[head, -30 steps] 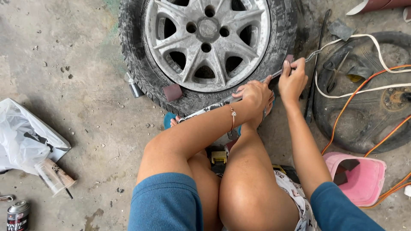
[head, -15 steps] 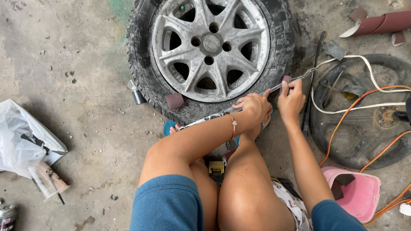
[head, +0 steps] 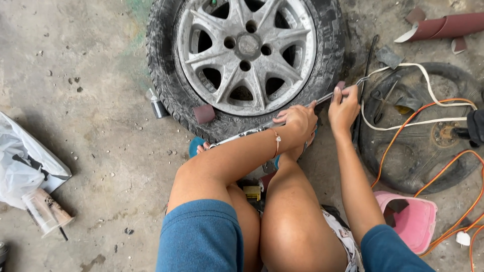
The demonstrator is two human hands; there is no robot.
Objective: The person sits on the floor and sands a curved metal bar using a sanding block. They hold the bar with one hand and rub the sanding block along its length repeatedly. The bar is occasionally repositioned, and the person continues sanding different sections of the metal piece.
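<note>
Beside the wheel, both hands grip a long metal bar. Left hand clasps its middle; right hand clamps its far end.

Tyre-repair workshop: stained concrete floor, car wheel lying flat, sandpaper roll, orange cable, old tyre.

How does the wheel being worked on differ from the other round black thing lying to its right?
The wheel has a silver spoked alloy rim inside a treaded tyre; the round black thing shows a dark flat centre with a small hub. Both hands, left and right, hold a long metal tool against the wheel's edge; the black thing is untouched, with orange and white cables draped over it. Both lie flat on the concrete floor.
</note>
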